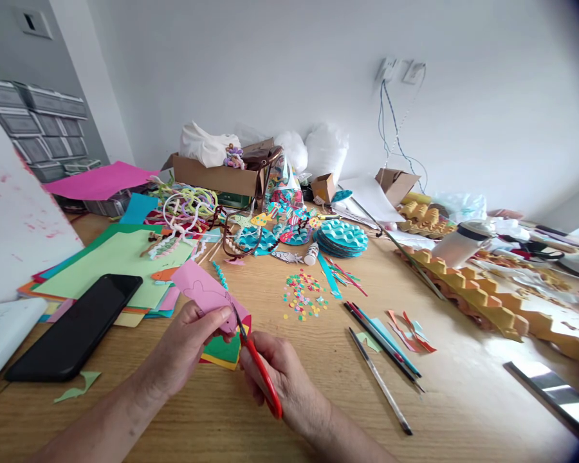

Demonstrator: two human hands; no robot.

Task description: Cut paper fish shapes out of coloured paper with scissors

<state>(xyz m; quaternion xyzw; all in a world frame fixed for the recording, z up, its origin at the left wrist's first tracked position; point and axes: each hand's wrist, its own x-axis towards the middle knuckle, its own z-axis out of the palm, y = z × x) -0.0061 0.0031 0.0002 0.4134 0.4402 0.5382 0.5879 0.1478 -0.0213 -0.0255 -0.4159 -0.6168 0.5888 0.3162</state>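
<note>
Scissors (260,368): one pair, red-handled, were gripped by the right hand (289,372), right of the phone (77,331).
Pink paper (195,283): one piece, was pinched between left hand's (195,344) thumb and fingers, right of the phone; the blades met its edge.
Orange fish (164,275): one, lay just right of the phone's far end.
White bottle (311,253): one, was well right of the phone.

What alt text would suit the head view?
A left hand holds pink paper bearing a drawn outline while the right hand holds red-handled scissors to it, above a wooden table with confetti, colored sheets and a black phone.
</note>
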